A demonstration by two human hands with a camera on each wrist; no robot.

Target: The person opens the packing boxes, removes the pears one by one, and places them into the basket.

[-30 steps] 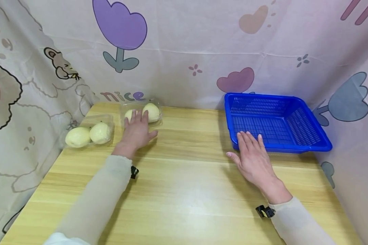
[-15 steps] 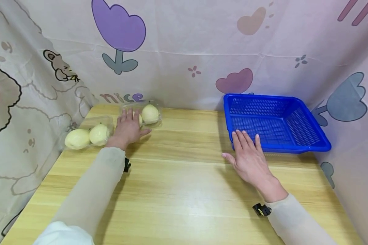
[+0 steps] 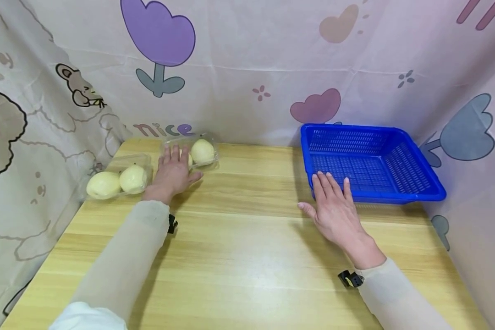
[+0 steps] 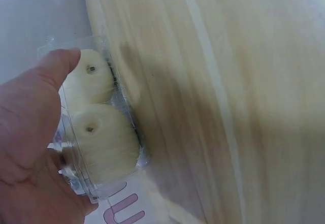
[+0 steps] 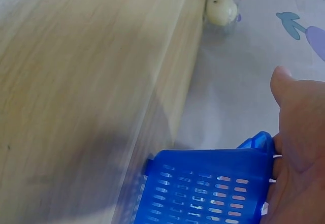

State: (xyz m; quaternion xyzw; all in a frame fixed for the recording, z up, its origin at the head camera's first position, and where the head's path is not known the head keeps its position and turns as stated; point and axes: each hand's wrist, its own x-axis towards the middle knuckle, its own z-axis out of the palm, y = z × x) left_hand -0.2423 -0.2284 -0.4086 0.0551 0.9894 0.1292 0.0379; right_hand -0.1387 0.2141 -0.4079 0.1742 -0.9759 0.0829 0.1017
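My left hand point(image 3: 171, 175) lies over a clear plastic box point(image 3: 214, 163) at the back left, fingers extended and thumb spread to the side. Two pale yellow fruits, pear-like point(image 3: 203, 152), sit in that box; one is partly covered by the hand. In the left wrist view, the thumb point(image 4: 60, 65) reaches along the box's top beside the fruits point(image 4: 104, 142). My right hand point(image 3: 337, 217) rests its straight fingers on the near left rim of a blue perforated plastic basket point(image 3: 379, 198). Nothing lies inside the basket. The right wrist view shows the fingers behind its rim point(image 5: 261, 155).
A second clear box point(image 3: 142, 160) with two similar fruits point(image 3: 104, 185) stands at the table's left edge. Patterned cloth point(image 3: 239, 55) hangs behind and along both sides of the wooden table point(image 3: 251, 256). Small black cameras sit on both wrists.
My left hand has shifted slightly left over the box, uncovering more of the right fruit. My right hand has slid a little left along the basket rim. Boxes and basket stay put.
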